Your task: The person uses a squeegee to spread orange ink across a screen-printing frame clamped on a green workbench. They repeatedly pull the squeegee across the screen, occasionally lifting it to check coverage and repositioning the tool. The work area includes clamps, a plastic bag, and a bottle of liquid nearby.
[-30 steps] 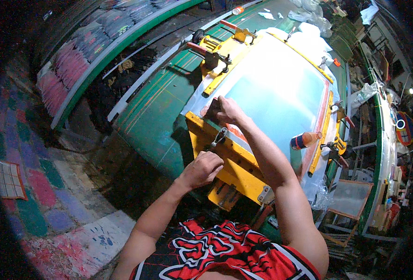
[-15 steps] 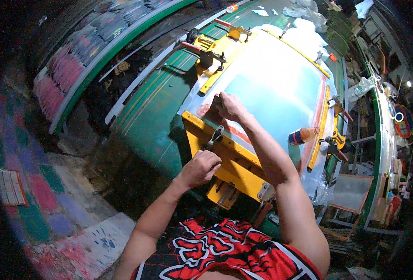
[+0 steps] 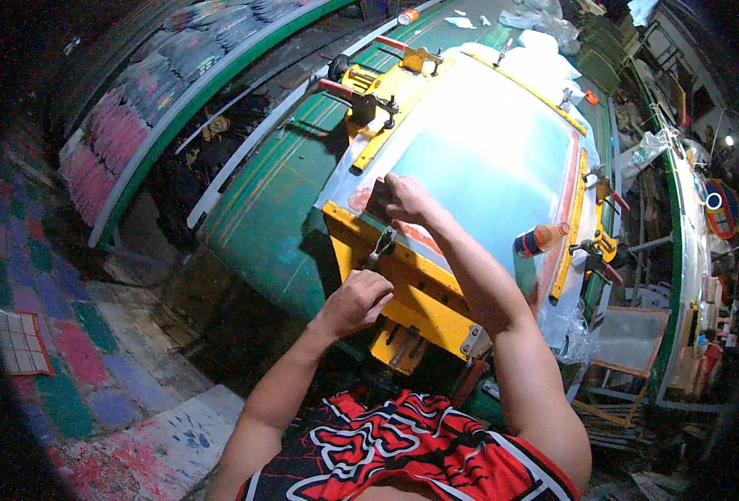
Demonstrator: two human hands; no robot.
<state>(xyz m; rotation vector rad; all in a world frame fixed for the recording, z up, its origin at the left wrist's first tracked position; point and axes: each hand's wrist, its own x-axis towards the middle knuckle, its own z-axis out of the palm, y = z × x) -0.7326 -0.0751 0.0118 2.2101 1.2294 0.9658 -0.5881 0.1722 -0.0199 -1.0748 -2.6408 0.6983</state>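
A pale blue mesh sheet (image 3: pixel 469 175), glaring white at its far part, lies stretched between yellow clamp bars. On its near left corner, beside a reddish-orange smeared border, my right hand (image 3: pixel 408 200) is closed on a dark flat piece (image 3: pixel 378 200). The kind of that piece cannot be made out. My left hand (image 3: pixel 354 302) has curled fingers and rests by the near yellow bar (image 3: pixel 419 271), just below a shiny metal fitting (image 3: pixel 382 242). Whatever those fingers hold, if anything, is hidden.
A bottle of orange-brown liquid (image 3: pixel 542 240) lies tilted on the mesh's right side. Yellow clamps with red handles (image 3: pixel 336 88) line the left, and another clamp (image 3: pixel 605 245) stands at right. The green table (image 3: pixel 261 225) extends left. A small framed screen (image 3: pixel 632 341) leans at right.
My right hand and the dark piece have shifted slightly, a little left and toward me. The left hand stays nearly in place. The whole view has moved slightly.
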